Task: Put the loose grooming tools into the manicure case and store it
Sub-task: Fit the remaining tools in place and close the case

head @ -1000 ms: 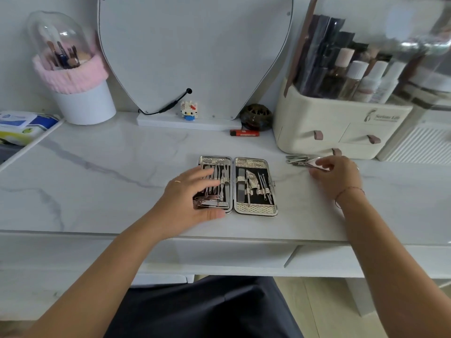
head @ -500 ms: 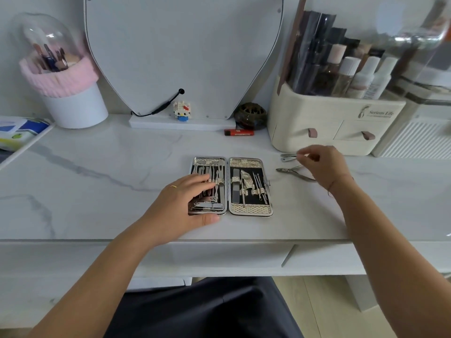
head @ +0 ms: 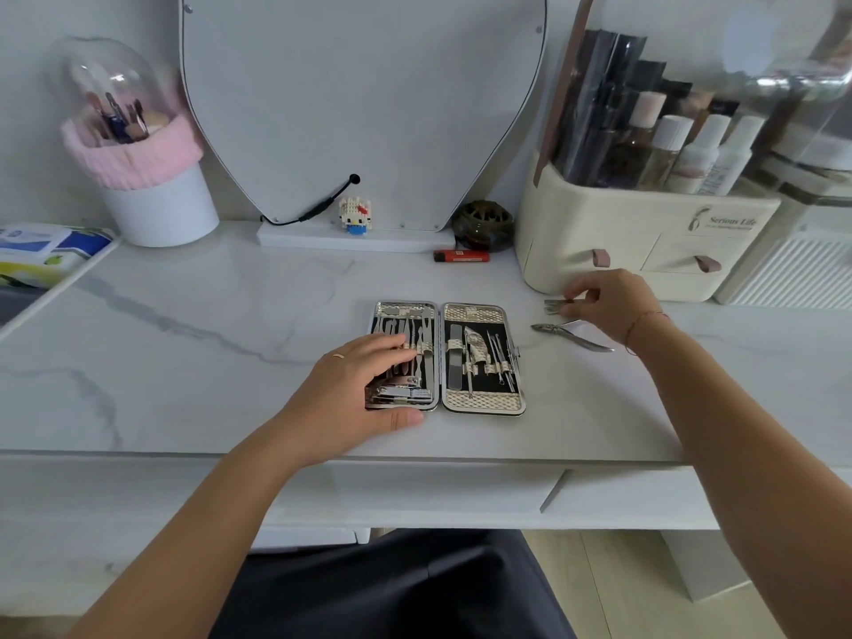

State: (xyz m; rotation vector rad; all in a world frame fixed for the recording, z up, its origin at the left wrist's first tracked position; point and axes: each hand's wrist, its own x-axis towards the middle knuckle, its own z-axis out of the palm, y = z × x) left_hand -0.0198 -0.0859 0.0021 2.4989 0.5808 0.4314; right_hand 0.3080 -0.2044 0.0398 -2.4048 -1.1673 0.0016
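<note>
The manicure case (head: 482, 402) lies open flat on the marble vanity top, both halves holding several steel tools in loops. My left hand (head: 359, 389) rests flat on the case's left half, fingers spread over its tools, thumb along the near edge. To the right of the case lie two loose tools: cuticle nippers (head: 569, 335) and, behind them, small nail clippers (head: 553, 305). My right hand (head: 608, 301) pinches the nail clippers at their right end, fingertips closed on them. The nippers lie free just in front of that hand.
A cream cosmetics organiser (head: 645, 242) with two drawers stands right behind my right hand. A mirror (head: 359, 108), a small toy figure (head: 355, 215), a dark round ornament (head: 484, 226) and a red lighter (head: 461, 256) line the back. A brush pot (head: 147, 177) stands at back left.
My right hand let go of the cuticle nippers, which now lie on the top, and shifted back to close on the nail clippers. My left hand stayed on the case.
</note>
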